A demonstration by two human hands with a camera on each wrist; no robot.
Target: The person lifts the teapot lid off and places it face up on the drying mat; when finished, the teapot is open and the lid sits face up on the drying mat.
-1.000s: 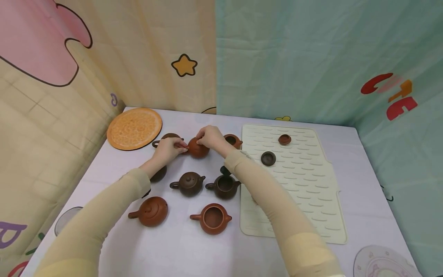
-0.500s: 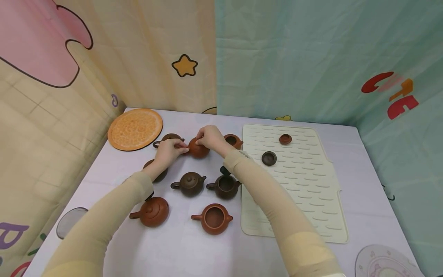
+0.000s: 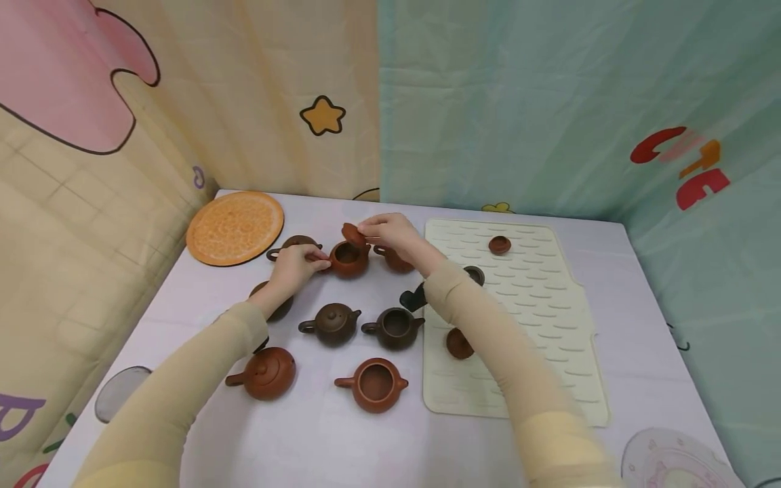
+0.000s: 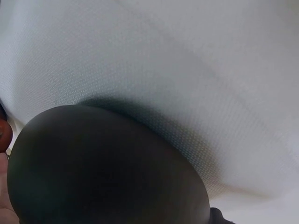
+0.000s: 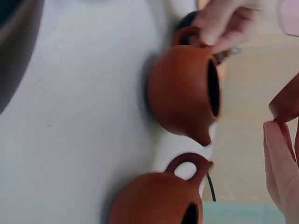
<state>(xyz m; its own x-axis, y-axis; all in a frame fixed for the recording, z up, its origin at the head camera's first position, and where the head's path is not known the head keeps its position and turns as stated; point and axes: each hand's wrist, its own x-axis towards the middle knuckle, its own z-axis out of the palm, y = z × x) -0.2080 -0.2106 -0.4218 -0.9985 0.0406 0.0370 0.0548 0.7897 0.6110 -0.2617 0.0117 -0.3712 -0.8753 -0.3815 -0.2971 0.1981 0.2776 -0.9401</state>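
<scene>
My right hand (image 3: 399, 234) holds a red clay lid (image 3: 352, 234) by its edge, tilted up above an uncovered red teapot (image 3: 349, 268). My left hand (image 3: 294, 268) pinches that teapot's handle; the right wrist view shows its thumb and fingers (image 5: 212, 28) on the handle loop. In the same view the lid (image 5: 287, 99) is raised apart from the teapot's dark mouth. Just right of it stands another uncovered red teapot (image 3: 396, 261), partly behind the right hand. A dark rounded shape (image 4: 103, 168) fills much of the left wrist view.
Nearer me stand a lidded dark teapot (image 3: 333, 324), an uncovered dark teapot (image 3: 396, 329), a lidded red teapot (image 3: 268, 374) and an uncovered red one (image 3: 375, 385). Several lids, including a red lid (image 3: 499, 245), lie on the cream mat (image 3: 549, 379). An orange round mat (image 3: 234, 228) lies back left.
My right hand has lifted the lid off the teapot and moved slightly right, uncovering the teapot's mouth. The left hand stays on the handle.
</scene>
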